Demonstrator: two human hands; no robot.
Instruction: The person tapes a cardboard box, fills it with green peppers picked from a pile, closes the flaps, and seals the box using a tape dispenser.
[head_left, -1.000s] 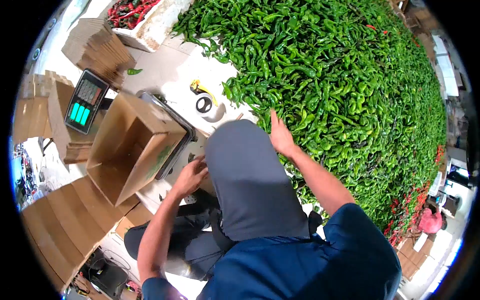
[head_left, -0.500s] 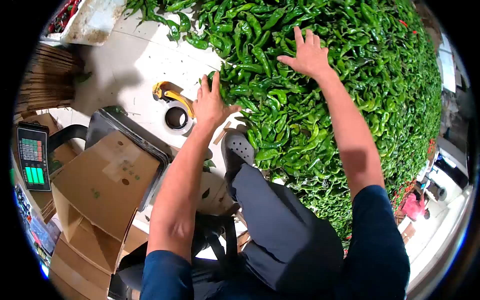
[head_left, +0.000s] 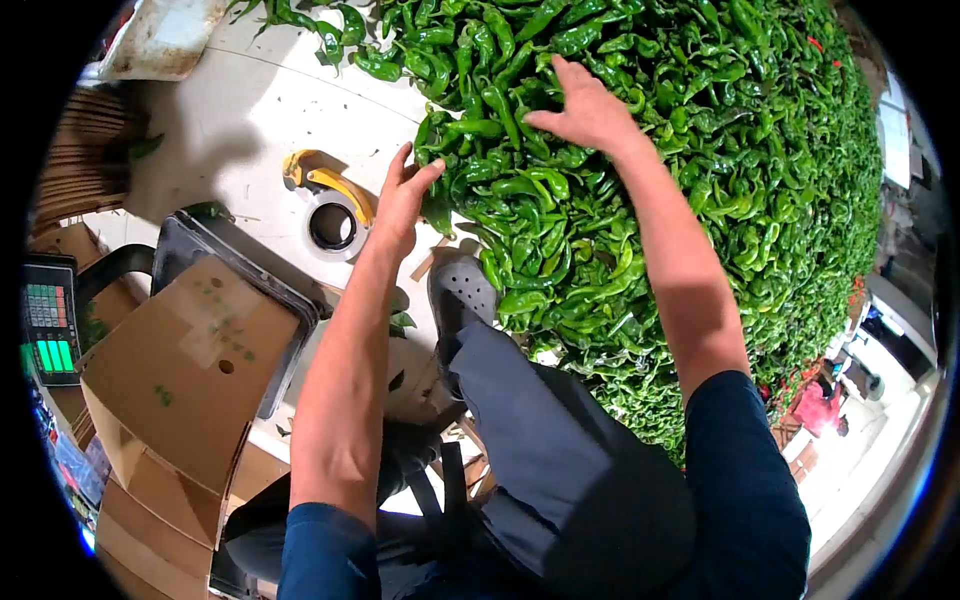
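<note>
The left hand (head_left: 402, 205) is at the near left edge of the pile of green peppers (head_left: 540, 200), with its thumb and fingers apart; I cannot tell whether it touches a pepper. The right hand (head_left: 590, 112) is over the pile, farther forward and to the right, also wide, with the thumb away from the fingers. No pepper is seen lifted in either hand. The peppers lie right in front of the left hand and under and around the right hand; they are too many to count.

Just beside the left forearm, on the pale floor (head_left: 270, 110), there is one tape roll (head_left: 332, 227) with one yellow dispenser (head_left: 340, 185). One grey shoe (head_left: 466, 288) is near the edge of the pile. Farther to the left, one cardboard box (head_left: 195, 365) lies tilted on the black scale platform (head_left: 296, 300); its inside is mostly hidden, so I cannot tell the contents. Beyond it is one scale display (head_left: 50, 320) with lit green digits. At the upper left are one stack of folded cardboard (head_left: 90, 150) and one white container (head_left: 165, 38), whose contents are not clear.
</note>
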